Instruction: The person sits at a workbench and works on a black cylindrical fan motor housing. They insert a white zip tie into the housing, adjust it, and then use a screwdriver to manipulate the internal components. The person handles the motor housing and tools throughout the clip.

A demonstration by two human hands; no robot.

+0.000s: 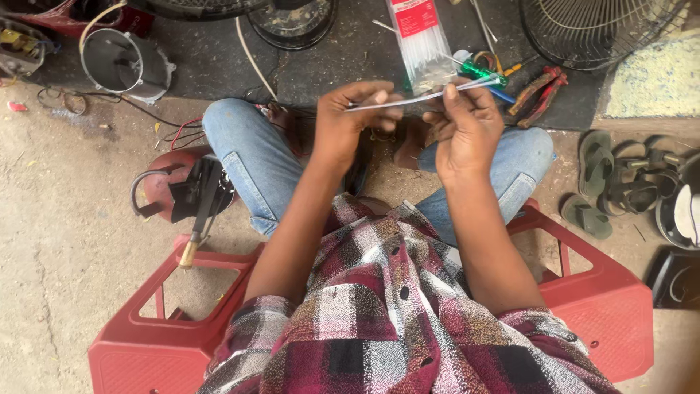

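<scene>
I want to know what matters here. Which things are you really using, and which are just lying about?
In use:
left hand and right hand, both pinching the white cable ties
pack of ties, just beyond

Lying about:
pliers
screwdriver
sandals
fan guard
metal housing

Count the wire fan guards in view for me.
2: one fan guard lies at the top right beside the pliers; another fan guard is cut off by the top edge, left of centre. More may lie outside the frame.
</scene>
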